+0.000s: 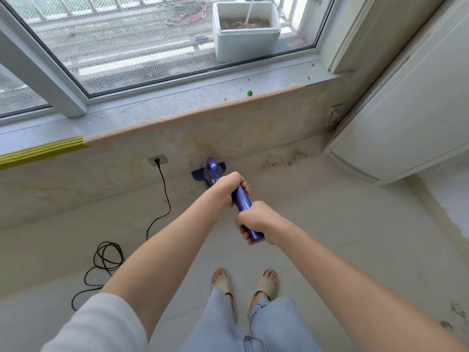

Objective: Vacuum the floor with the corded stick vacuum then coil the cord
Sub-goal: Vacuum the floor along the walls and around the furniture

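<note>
Both hands grip the blue handle (244,202) of the corded stick vacuum (213,174). The left hand (226,188) is wrapped around the handle at its forward part, nearer the motor body. The right hand (256,222) is wrapped around the rear end of the handle, fingers curled under it. The two hands sit just beside each other along the handle, with a short bare section of blue tube between them.

The vacuum extends forward and down from the hands. Its floor head (200,174) rests on the tiled floor (330,224) at the base of the wall below the window sill (203,102), touching or very close to the wall; exact contact cannot be determined.

The black cord (166,196) is plugged into a wall socket (157,160) to the left of the floor head. From the plug it runs down the wall and lies on the floor in loose loops (107,257) to the left of the person's left arm.

A patch of brownish debris (284,161) lies on the floor to the right of the floor head, near the wall and a white cabinet (406,118). A small green ball (250,92) sits on the sill. Outside the window stands a white foam box (245,31) holding soil. The person's feet, in beige slippers (266,283), stand on the tiles below the hands.
</note>
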`<control>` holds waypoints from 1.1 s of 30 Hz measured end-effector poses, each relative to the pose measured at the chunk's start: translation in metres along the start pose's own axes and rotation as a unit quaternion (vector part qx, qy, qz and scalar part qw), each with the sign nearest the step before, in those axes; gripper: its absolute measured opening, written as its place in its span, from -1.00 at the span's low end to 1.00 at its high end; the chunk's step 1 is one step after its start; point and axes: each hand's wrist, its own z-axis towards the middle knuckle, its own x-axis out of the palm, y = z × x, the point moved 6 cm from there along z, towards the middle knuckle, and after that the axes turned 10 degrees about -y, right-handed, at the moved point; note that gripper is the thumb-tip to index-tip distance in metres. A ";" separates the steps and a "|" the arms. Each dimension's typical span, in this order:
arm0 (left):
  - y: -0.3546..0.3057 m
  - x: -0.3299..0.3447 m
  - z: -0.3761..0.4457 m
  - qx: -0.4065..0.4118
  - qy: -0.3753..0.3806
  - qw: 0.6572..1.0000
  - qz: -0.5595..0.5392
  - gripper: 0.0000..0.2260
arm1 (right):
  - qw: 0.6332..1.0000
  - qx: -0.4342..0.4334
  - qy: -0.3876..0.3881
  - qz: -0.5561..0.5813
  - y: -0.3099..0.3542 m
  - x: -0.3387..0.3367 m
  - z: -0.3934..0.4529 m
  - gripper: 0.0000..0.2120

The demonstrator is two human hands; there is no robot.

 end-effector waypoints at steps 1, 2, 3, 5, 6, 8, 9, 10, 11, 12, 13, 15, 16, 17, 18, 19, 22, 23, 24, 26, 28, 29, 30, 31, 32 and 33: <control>0.001 0.002 -0.001 0.000 0.000 1.000 -0.002 -0.79 | 1.000 0.000 0.000 0.001 -0.003 -0.001 0.000 -0.90; 0.004 0.004 -0.003 -0.003 -0.002 1.000 -0.006 -0.79 | 1.000 0.000 -0.003 0.001 -0.006 -0.003 0.000 -0.91; 0.006 0.007 -0.005 -0.006 -0.003 1.000 -0.010 -0.79 | 1.000 0.000 -0.007 0.002 -0.010 -0.005 -0.001 -0.91; 0.009 0.017 -0.009 -0.006 -0.003 1.000 -0.006 -0.78 | 1.000 0.002 -0.016 0.019 -0.017 -0.012 -0.004 -0.88; 0.010 0.023 -0.011 -0.006 -0.001 1.000 -0.001 -0.78 | 0.999 0.003 -0.020 0.029 -0.020 -0.018 -0.007 -0.88; 0.010 0.036 -0.015 -0.006 0.009 1.000 -0.001 -0.76 | 0.999 0.002 -0.025 0.043 -0.021 -0.031 -0.013 -0.89; 0.011 0.043 -0.018 -0.008 0.014 1.000 0.000 -0.75 | 0.998 0.001 -0.028 0.047 -0.022 -0.038 -0.017 -0.88; 0.011 0.048 -0.021 -0.010 0.021 1.000 -0.001 -0.74 | 0.998 0.001 -0.029 0.050 -0.021 -0.043 -0.021 -0.88; 0.010 0.052 -0.023 -0.010 0.028 1.000 0.001 -0.73 | 0.998 0.002 -0.030 0.054 -0.021 -0.047 -0.024 -0.88; 0.010 0.055 -0.025 -0.010 0.032 0.999 0.005 -0.73 | 0.998 0.004 -0.032 0.061 -0.021 -0.049 -0.026 -0.88; 0.009 0.057 -0.026 -0.011 0.036 0.999 0.009 -0.74 | 0.997 0.008 -0.034 0.068 -0.021 -0.050 -0.027 -0.88; 0.004 0.059 -0.026 -0.013 0.041 0.999 0.019 -0.73 | 0.996 0.013 -0.041 0.082 -0.019 -0.050 -0.023 -0.87; 0.000 0.059 -0.025 -0.009 0.042 0.999 0.028 -0.73 | 0.995 0.016 -0.044 0.091 -0.016 -0.048 -0.019 -0.87; -0.003 0.057 -0.024 -0.006 0.042 0.998 0.037 -0.73 | 0.994 0.018 -0.045 0.100 -0.013 -0.046 -0.015 -0.86; -0.008 0.055 -0.022 -0.004 0.040 0.998 0.045 -0.73 | 0.993 0.020 -0.045 0.108 -0.010 -0.043 -0.010 -0.86; -0.010 0.052 -0.019 -0.001 0.036 0.998 0.047 -0.74 | 0.993 0.020 -0.046 0.111 -0.008 -0.038 -0.006 -0.86; -0.013 0.043 -0.006 0.007 0.019 0.999 0.042 -0.75 | 0.995 0.012 -0.050 0.091 -0.006 -0.028 0.005 -0.87; -0.013 0.041 -0.004 0.008 0.016 0.999 0.037 -0.75 | 0.996 0.008 -0.051 0.079 -0.005 -0.028 0.008 -0.87; -0.013 0.042 -0.002 0.007 0.016 0.999 0.034 -0.74 | 0.996 0.007 -0.050 0.070 -0.004 -0.030 0.011 -0.88; -0.014 0.048 0.001 0.003 0.023 0.999 0.035 -0.74 | 0.997 0.007 -0.050 0.058 -0.005 -0.038 0.013 -0.89; -0.013 0.058 -0.001 -0.003 0.025 0.999 0.040 -0.75 | 0.997 0.007 -0.052 0.052 -0.007 -0.049 0.013 -0.90; -0.013 0.063 -0.001 -0.002 0.021 0.999 0.037 -0.76 | 0.997 0.005 -0.052 0.049 -0.010 -0.054 0.013 -0.89; -0.012 0.066 -0.001 -0.002 0.021 0.999 0.034 -0.76 | 0.998 0.006 -0.051 0.046 -0.012 -0.058 0.010 -0.89; -0.010 0.070 -0.003 -0.005 0.023 0.999 0.030 -0.76 | 0.998 0.005 -0.049 0.046 -0.014 -0.061 0.007 -0.88; -0.008 0.073 -0.004 -0.012 0.025 0.999 0.029 -0.75 | 0.998 0.005 -0.044 0.047 -0.015 -0.065 0.005 -0.88; -0.007 0.077 -0.006 -0.019 0.030 0.999 0.025 -0.75 | 0.998 0.003 -0.038 0.050 -0.015 -0.068 0.004 -0.87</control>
